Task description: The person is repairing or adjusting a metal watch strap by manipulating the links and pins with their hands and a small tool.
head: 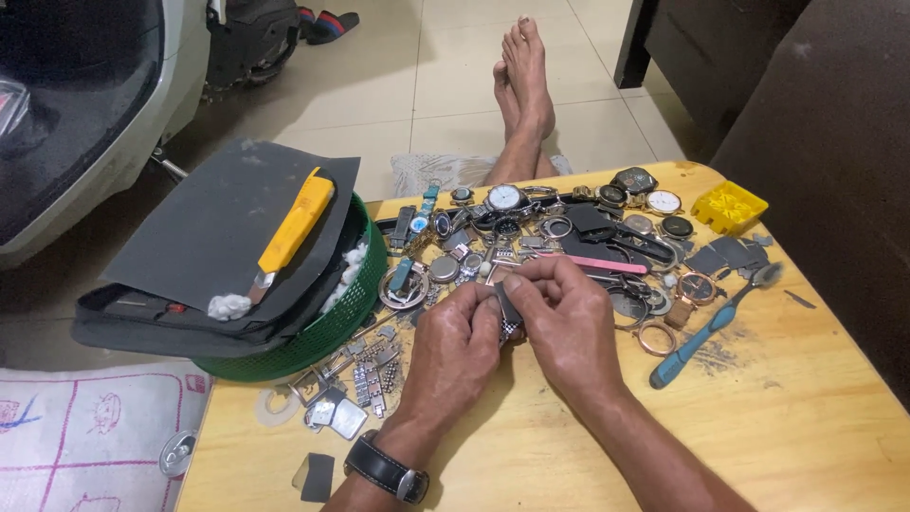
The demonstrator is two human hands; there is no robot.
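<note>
wristwatch [387, 470], toothbrush [706, 327], green basket [353, 313] around.

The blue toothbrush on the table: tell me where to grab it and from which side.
Grip the blue toothbrush mid-handle, coming from above on its right, where the wooden table is bare. It lies flat and slanted, bristle head up toward the dark sheet scraps, with watch parts crowding its left.

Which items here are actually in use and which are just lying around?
In use:
- left hand and right hand, both pinching a small dark watch part

Lying about:
- blue toothbrush
- yellow box
- yellow utility knife on dark sheets over the green basket
- pink-handled tool
- white-dial watch among loose cases and metal bracelet links
</note>
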